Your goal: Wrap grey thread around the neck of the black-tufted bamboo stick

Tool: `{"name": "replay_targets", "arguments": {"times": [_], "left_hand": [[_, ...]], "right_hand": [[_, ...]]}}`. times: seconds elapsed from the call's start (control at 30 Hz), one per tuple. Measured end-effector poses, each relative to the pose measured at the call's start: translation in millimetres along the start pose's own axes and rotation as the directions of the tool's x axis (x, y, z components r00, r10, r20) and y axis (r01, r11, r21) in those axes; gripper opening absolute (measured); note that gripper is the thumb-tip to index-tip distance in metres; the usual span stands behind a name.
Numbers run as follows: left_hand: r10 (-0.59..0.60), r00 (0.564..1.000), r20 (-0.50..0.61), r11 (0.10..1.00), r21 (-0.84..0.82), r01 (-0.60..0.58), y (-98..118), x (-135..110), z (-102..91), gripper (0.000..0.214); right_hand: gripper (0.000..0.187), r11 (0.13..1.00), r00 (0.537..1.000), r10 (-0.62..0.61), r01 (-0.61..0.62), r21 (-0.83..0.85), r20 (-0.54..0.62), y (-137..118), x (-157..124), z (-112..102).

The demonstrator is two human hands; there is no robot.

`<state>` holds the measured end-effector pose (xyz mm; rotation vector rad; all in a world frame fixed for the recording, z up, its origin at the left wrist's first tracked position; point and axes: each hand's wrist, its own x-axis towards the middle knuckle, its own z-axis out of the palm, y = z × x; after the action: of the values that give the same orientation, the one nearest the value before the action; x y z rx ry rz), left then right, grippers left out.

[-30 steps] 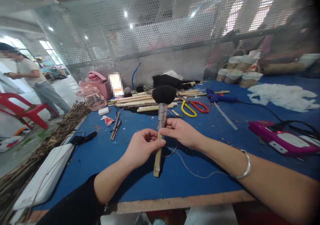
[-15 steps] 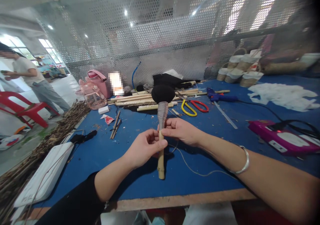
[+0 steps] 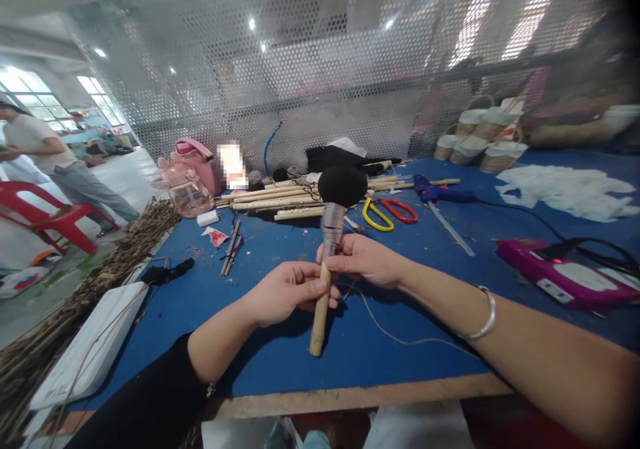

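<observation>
Left hand (image 3: 287,294) clamped on stick (image 3: 319,322) | right hand (image 3: 367,262) clamped on thread wrap (image 3: 333,219), just above | black ball (image 3: 343,186) on top | scissors (image 3: 382,229) beyond

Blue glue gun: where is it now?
In the head view, the blue glue gun lies right of centre on the blue table, just right of the scissors.

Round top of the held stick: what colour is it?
The round top is black, best seen in the head view.

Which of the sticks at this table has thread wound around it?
The stick in the left hand and right hand: grey thread is wound below its black head. The other sticks lie on the blue table, without visible winding.
</observation>
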<state>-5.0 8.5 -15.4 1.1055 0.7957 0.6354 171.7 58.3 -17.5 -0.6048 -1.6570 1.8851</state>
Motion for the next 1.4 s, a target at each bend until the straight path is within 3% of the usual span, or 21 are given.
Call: {"name": "replay_targets", "arguments": {"times": [0.27,0.53,0.67,0.73,0.87,0.97,1.23,1.4], "left_hand": [[0.109,0.964,-0.241,0.975,0.214,-0.057,-2.2,2.3,6.5,0.036],[0.0,0.997,-0.075,0.999,0.035,0.002,1.3,-1.7,3.9,0.033],[-0.067,0.997,-0.043,0.998,-0.014,0.066,1.5,-0.9,1.9,0.037],[-0.078,0.995,-0.064,0.997,0.025,0.079,0.1,0.8,0.9,0.038],[0.004,0.972,-0.233,0.988,0.148,0.031,-4.4,3.6,0.1,0.042],[0.042,0.962,-0.271,0.986,0.169,0.004,-6.6,4.5,0.1,0.043],[0.031,0.981,-0.191,0.998,0.064,-0.02,-4.6,3.6,0.5,0.042],[-0.012,0.999,-0.041,1.0,-0.011,0.011,-0.5,-0.7,1.1,0.04]], "right_hand": [[0.036,0.998,0.987,0.034,-0.043,-0.055,-0.159,4.5,3.3,4.1],[0.032,1.0,0.999,0.026,-0.025,0.017,-0.031,1.9,1.1,-1.4],[0.031,0.998,0.997,0.058,-0.057,0.013,-0.053,9.6,2.9,-3.7],[0.032,0.998,0.995,0.063,-0.063,0.007,-0.081,13.2,4.3,-3.2],[0.034,0.998,0.989,0.057,-0.06,-0.016,-0.133,15.3,6.4,-0.7],[0.034,0.998,0.989,0.046,-0.052,-0.04,-0.137,14.2,6.5,1.2],[0.038,0.999,0.994,0.035,-0.035,-0.003,-0.108,6.8,2.8,6.1],[0.037,0.998,0.998,0.051,-0.049,0.044,-0.045,7.0,1.0,4.0]]}}
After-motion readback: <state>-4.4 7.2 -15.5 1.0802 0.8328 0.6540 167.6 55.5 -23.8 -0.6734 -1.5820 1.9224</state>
